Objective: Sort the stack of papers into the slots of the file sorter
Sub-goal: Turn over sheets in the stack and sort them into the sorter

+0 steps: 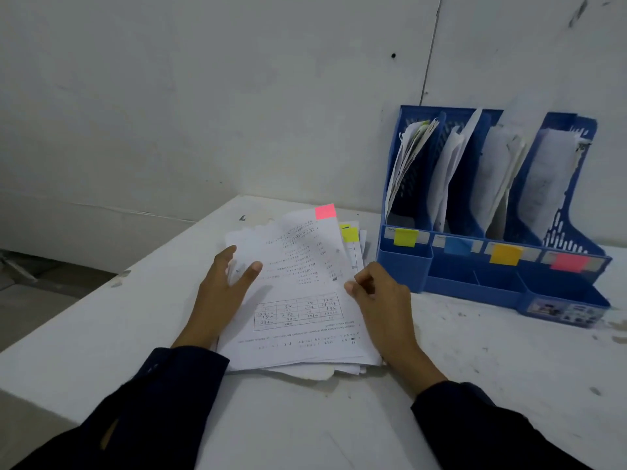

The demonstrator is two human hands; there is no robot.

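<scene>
Stack of papers (298,320) lying flat on the white tabletop (475,385), in front of the person, a little untidy, with edges of lower sheets sticking out at the near side. On the top sheet, printed text and a small table, seen upside down from the head camera. At the far corner of the top sheet, a pink sticky note (325,211); just beside it, on a lower sheet, a yellow sticky note (349,234).

Left hand (224,286) resting on the left edge of the stack, fingers straight and spread, thumb lying on the top sheet; nothing gripped. Right hand (380,300) at the right edge of the stack, fingers curled, pinching the edge of the top sheet between thumb and fingers. Both arms in dark sleeves (163,401).

Blue file sorter (492,283) standing upright on the tabletop to the right of the stack, near the wall (237,96), well apart from both hands. Four slots, each already filled with white papers leaning to the right. On the front of the slots, coloured labels from left to right: a yellow label (405,237), a blue label (457,246), an orange label (505,254) and a pink label (569,262). Low open trays at the front of the sorter, below the labels. Some dark marks and scratches on the tabletop and on the wall.
</scene>
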